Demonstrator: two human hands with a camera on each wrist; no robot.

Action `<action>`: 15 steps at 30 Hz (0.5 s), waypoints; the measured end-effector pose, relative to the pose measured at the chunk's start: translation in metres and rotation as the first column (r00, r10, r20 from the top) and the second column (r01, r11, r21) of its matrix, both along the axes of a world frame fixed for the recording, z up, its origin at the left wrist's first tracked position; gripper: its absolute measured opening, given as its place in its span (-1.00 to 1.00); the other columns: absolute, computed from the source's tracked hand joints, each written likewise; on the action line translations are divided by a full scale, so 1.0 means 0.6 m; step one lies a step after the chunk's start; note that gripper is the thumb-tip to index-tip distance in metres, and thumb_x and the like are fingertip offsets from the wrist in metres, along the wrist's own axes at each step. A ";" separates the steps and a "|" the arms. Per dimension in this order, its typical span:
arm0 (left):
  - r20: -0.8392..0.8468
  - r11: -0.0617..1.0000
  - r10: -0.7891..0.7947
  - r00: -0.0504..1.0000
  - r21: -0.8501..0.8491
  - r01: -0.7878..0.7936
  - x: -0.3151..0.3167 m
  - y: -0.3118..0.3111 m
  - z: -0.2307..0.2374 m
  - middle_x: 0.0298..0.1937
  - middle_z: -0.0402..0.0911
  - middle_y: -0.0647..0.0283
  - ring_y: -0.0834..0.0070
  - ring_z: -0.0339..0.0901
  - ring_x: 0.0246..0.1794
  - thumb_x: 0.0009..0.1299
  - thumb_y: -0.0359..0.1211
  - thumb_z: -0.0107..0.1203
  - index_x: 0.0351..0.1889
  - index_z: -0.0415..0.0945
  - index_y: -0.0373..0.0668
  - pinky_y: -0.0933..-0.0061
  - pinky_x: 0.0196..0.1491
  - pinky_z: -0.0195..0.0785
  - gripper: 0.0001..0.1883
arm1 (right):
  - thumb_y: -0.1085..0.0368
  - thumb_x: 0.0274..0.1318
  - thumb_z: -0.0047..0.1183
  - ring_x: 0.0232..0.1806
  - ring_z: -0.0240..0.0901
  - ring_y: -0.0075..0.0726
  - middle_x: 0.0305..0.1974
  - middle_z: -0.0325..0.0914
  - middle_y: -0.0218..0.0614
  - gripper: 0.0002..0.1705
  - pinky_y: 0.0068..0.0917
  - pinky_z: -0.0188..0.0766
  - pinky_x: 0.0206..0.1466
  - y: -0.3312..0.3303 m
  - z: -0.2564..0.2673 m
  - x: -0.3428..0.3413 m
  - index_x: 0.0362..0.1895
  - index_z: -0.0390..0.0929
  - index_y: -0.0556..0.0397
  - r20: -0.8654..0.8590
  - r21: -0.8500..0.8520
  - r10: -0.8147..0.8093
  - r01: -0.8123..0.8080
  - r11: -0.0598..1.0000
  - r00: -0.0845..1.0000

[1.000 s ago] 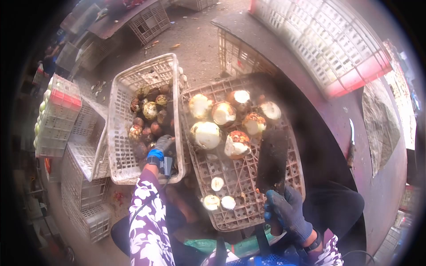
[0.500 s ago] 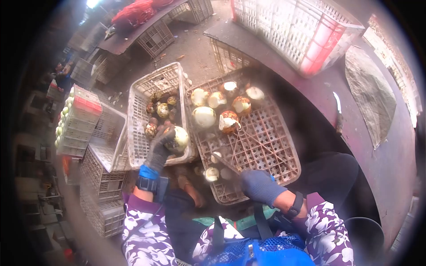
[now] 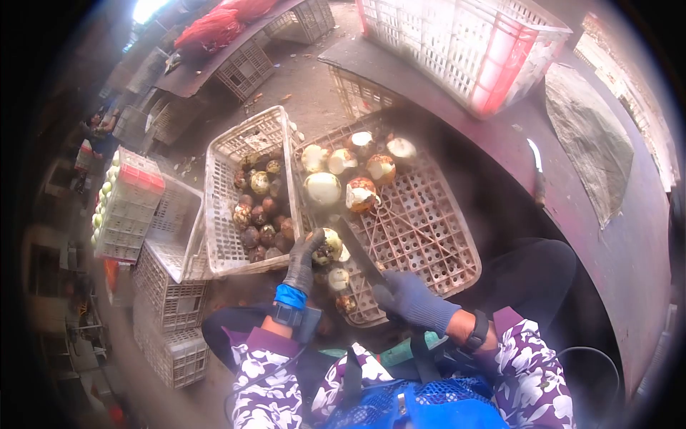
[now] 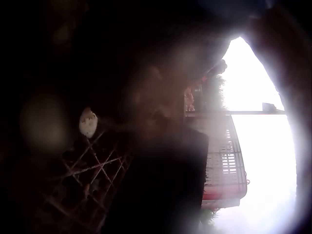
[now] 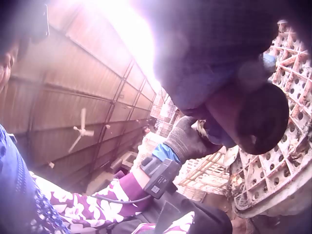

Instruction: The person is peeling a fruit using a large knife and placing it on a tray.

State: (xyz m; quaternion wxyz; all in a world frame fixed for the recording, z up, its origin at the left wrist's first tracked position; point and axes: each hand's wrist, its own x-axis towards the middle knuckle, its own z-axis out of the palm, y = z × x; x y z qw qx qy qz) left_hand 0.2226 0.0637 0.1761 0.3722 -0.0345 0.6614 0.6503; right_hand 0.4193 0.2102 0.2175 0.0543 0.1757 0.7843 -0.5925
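My gloved left hand grips a round fruit with a pale, brown-patched rind, held over the left edge of an upturned plastic crate. My right hand, in a grey-blue glove, holds a cleaver by its handle. The dark blade slants up and left, its edge close beside the fruit. Several partly pared fruits sit at the crate's far end. Small pale cut pieces lie below the held fruit. The left wrist view is mostly dark; the right wrist view shows my left glove.
A white crate with several brown unpared fruits stands at the left. Stacked crates are farther left. On the table at right lie a knife and a grey sheet, below a large white and red crate.
My left hand has lifted a fruit out of the white crate and brought it right, over the upturned crate. My right hand has moved the cleaver up and left, and its blade now stands edge-on.
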 end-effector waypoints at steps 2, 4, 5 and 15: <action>-0.138 0.976 -0.127 0.982 -0.193 0.099 -0.012 0.003 -0.045 -0.15 0.55 0.24 0.53 0.53 -0.15 0.37 -0.10 0.14 0.10 0.44 -0.21 0.48 -0.19 0.50 -0.53 | 0.13 0.10 -0.05 -0.32 0.47 0.25 -0.46 0.50 0.12 -0.66 -0.04 0.39 -0.20 -0.003 0.001 -0.014 -0.39 0.45 0.22 0.093 -0.006 0.029 -0.028 1.000 0.995; -0.300 0.961 -0.208 0.931 -0.242 0.136 -0.011 0.005 -0.053 -0.05 0.51 0.18 0.44 0.48 -0.02 0.39 -0.09 0.11 0.20 0.34 -0.25 0.44 -0.02 0.44 -0.46 | 0.13 0.10 -0.05 -0.34 0.49 0.23 -0.47 0.50 0.11 -0.66 -0.06 0.41 -0.22 -0.003 -0.015 -0.026 -0.39 0.46 0.22 0.121 0.038 -0.010 0.005 0.999 0.993; -0.378 0.952 -0.246 0.893 -0.268 0.148 -0.011 0.005 -0.056 0.00 0.50 0.14 0.40 0.46 0.05 0.40 -0.09 0.10 0.25 0.30 -0.26 0.42 0.06 0.40 -0.42 | 0.13 0.09 -0.04 -0.35 0.50 0.22 -0.48 0.51 0.11 -0.66 -0.07 0.42 -0.23 -0.001 -0.020 -0.030 -0.39 0.47 0.22 0.133 0.060 -0.027 0.019 0.998 0.991; -0.669 0.793 -0.605 0.431 -0.459 0.402 -0.006 0.001 -0.025 0.26 0.29 0.06 0.26 0.26 0.28 -0.07 -0.46 0.44 0.36 0.11 -0.16 0.33 0.31 0.18 -0.01 | 0.13 0.09 -0.05 -0.45 0.55 0.09 -0.55 0.51 0.11 -0.64 -0.19 0.46 -0.29 0.018 -0.021 -0.046 -0.32 0.50 0.25 0.202 -0.196 -0.098 0.138 0.971 0.974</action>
